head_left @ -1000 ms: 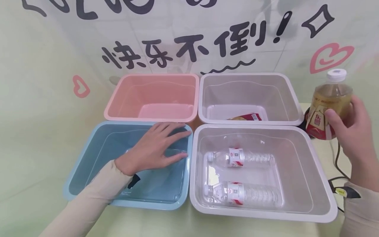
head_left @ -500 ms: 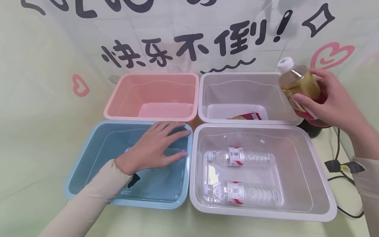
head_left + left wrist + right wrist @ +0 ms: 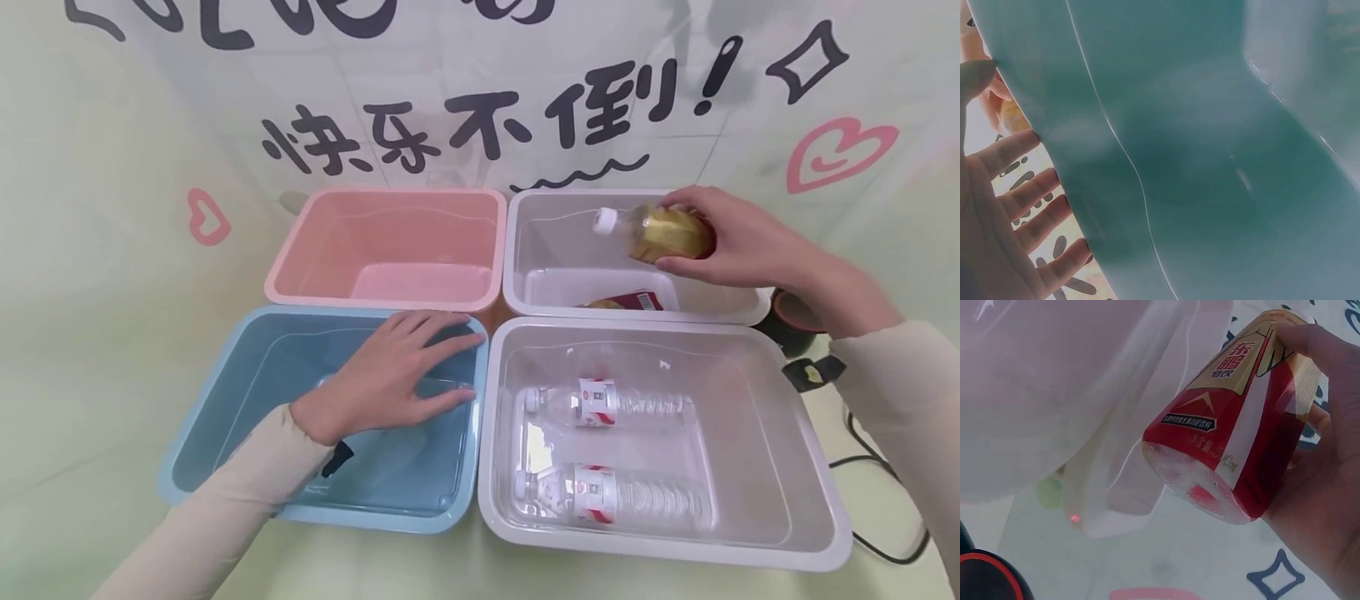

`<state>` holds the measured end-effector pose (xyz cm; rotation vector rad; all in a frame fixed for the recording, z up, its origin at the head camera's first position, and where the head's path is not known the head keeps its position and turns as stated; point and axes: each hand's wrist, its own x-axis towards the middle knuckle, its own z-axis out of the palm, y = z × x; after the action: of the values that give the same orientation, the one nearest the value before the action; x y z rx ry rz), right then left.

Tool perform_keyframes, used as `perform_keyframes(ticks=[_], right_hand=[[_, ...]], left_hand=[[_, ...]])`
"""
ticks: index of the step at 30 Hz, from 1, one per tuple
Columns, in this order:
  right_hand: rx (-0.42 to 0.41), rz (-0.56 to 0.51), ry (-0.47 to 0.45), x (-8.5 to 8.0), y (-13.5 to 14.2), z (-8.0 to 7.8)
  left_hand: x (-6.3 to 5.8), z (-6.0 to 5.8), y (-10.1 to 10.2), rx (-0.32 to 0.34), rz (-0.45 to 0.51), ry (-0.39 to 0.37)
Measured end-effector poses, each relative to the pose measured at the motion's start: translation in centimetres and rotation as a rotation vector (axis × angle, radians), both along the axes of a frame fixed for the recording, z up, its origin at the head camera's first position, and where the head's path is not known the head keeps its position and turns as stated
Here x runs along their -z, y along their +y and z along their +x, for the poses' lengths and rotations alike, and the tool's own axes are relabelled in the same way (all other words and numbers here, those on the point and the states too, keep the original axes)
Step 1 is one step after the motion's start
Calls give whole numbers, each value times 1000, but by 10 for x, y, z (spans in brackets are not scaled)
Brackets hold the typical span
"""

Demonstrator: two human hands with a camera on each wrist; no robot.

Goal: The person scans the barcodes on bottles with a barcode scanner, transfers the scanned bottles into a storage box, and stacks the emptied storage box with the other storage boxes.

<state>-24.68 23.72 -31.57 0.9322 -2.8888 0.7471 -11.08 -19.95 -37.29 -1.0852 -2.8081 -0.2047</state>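
My right hand (image 3: 727, 233) grips a drink bottle (image 3: 667, 233) with a white cap and a gold and red label. The bottle is tilted, its cap pointing left, and is held over the back right grey bin (image 3: 551, 237). In the right wrist view, thumb and fingers wrap the bottle's label (image 3: 1229, 419). On that bin's floor lies a red packet (image 3: 633, 301), partly hidden by the front rim. My left hand (image 3: 378, 379) reaches over the blue bin (image 3: 375, 518), its relaxed fingers touching the far right part of the rim.
A front right grey bin (image 3: 675, 548) holds two clear bottles (image 3: 597, 403) lying on their sides. Behind the blue bin stands a pink bin (image 3: 420, 225). A black round object (image 3: 787, 321) and a black cable (image 3: 896, 554) lie at the right.
My right hand has carried the drink bottle leftward from beside the bins to above the back right bin, tipping it from upright to nearly sideways. My left hand stays put.
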Motion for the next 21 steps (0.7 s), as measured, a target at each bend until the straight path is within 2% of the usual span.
perform_keyframes(ticks=[4,8,13,17,21], right_hand=[[-47,37,25,-1,-13,-12],[-69,82,24,0,-19,-17],[-118,127,39,4,-22,-17],[-128,134,51,4,-22,-15],[-132,122,5,2,-23,-13]], left_hand=[[1,0,0,1,1,3],[2,-1,1,7,3,-4],[2,-1,2,12,9,-11],[1,0,2,7,-1,-11],[0,0,0,0,0,-13]])
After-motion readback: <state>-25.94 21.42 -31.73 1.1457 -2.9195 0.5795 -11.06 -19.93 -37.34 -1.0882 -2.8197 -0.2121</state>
